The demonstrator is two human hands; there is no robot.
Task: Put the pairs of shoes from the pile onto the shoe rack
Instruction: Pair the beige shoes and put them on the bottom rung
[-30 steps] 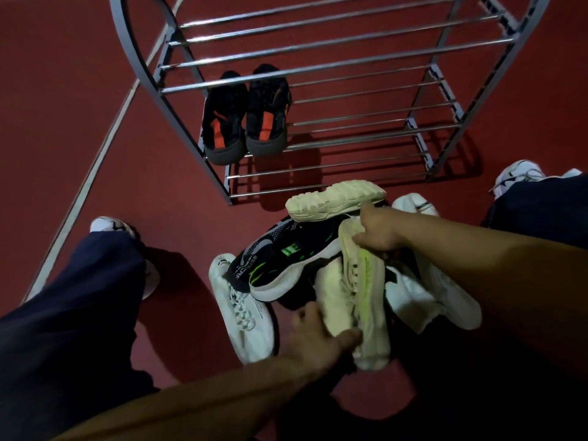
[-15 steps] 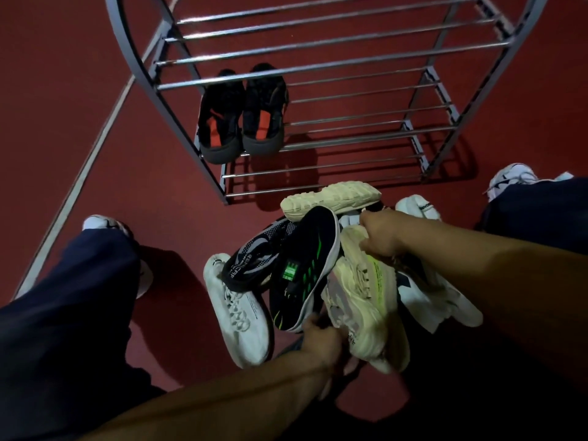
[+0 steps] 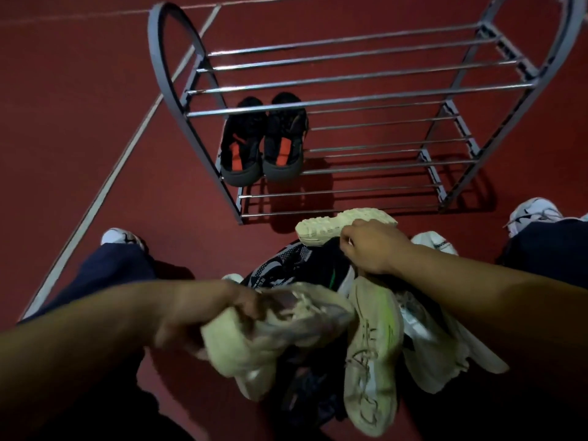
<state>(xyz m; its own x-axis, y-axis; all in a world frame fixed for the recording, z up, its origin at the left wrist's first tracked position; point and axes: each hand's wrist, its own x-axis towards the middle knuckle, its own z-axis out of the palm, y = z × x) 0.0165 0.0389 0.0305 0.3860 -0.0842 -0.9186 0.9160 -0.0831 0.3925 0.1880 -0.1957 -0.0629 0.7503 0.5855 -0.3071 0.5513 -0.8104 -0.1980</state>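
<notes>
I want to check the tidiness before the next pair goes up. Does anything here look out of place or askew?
The black and orange pair stands neatly on the shoe rack. The pile in front is jumbled: one cream shoe lies sole-up under the right hand, while the left hand grips another cream shoe, blurred.

Bare forearms, dark navy trousers, white sneakers

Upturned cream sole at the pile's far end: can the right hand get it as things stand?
Probably yes. The right hand already rests against the upturned cream sole, which lies on top of the pile with nothing over it.
</notes>
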